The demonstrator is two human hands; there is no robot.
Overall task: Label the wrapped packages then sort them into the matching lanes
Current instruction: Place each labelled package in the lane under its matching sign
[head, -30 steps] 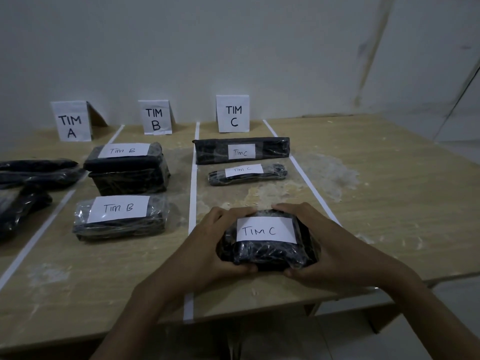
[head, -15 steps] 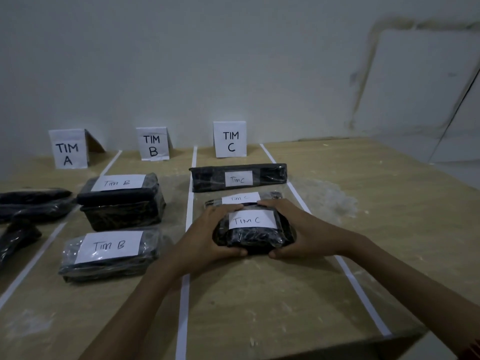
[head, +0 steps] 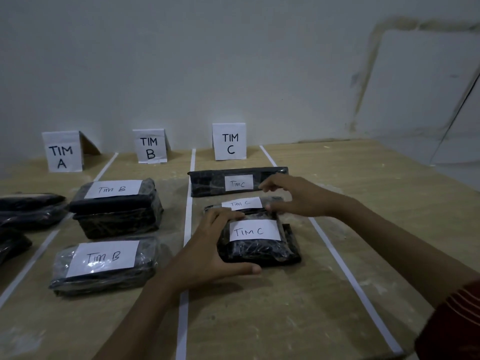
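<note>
A black plastic-wrapped package [head: 259,252] with a white label reading "TIM C" lies flat in the TIM C lane, just in front of a thin wrapped package [head: 241,203] and a long one [head: 207,181], both labelled "Tim C". My left hand [head: 205,255] grips the near package's left side, thumb along its front edge and fingers over its back corner. Lifted off it, my right hand [head: 298,196] hovers by the thin package's right end with relaxed fingers, holding nothing.
Folded signs TIM A [head: 62,152], TIM B [head: 149,146] and TIM C [head: 229,141] stand by the wall. White tape strips [head: 187,203] divide the wooden table [head: 376,203]. Two "Tim B" packages [head: 114,211] [head: 104,266] fill the middle lane; dark packages [head: 28,211] lie at the left.
Both hands slid the near TIM C package away from the table's front edge up behind the thin one. My right hand then let go and rose toward the thin package.
</note>
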